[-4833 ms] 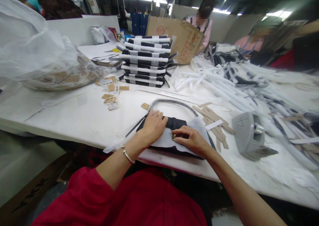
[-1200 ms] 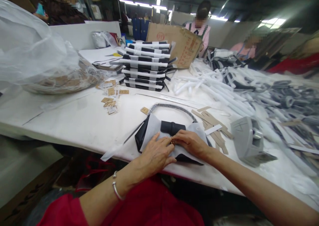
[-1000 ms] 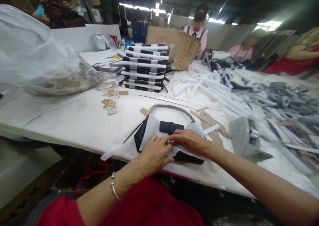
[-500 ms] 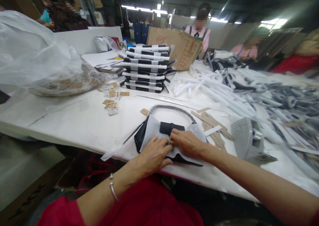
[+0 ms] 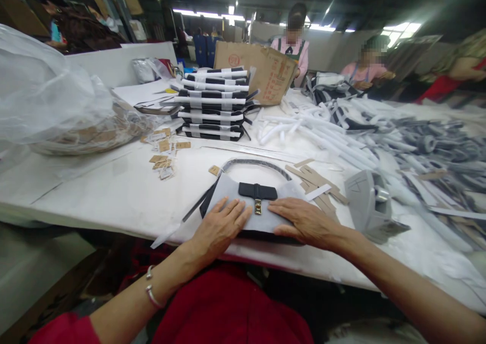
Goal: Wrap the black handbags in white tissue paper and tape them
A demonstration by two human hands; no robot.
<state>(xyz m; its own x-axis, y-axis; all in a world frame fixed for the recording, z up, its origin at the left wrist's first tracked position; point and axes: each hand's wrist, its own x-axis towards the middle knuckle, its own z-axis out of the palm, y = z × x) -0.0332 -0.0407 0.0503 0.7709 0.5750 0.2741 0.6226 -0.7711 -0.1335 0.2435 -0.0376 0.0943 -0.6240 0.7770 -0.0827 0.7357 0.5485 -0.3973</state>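
A black handbag [image 5: 257,191] lies near the front edge of the white table [image 5: 114,182], mostly covered by a sheet of white wrapping paper [image 5: 231,189]. Its black flap and gold clasp [image 5: 258,208] show through the middle, and its curved handle [image 5: 258,163] arches behind. My left hand [image 5: 220,226] lies flat with fingers spread on the paper, left of the clasp. On the paper just right of the clasp my right hand [image 5: 304,222] presses down flat. Neither hand holds anything.
A stack of wrapped black bags [image 5: 212,103] stands behind, beside a cardboard box [image 5: 261,71]. A grey tape dispenser [image 5: 370,205] sits right of my hands. Brown paper strips [image 5: 315,179], small tags [image 5: 163,152], white rolled paper [image 5: 322,136] and a plastic bag [image 5: 49,96] lie around. Other people work across the table.
Both hands left the clasp, moved apart and now lie flat on the paper either side of it. The flap and clasp show fully now.
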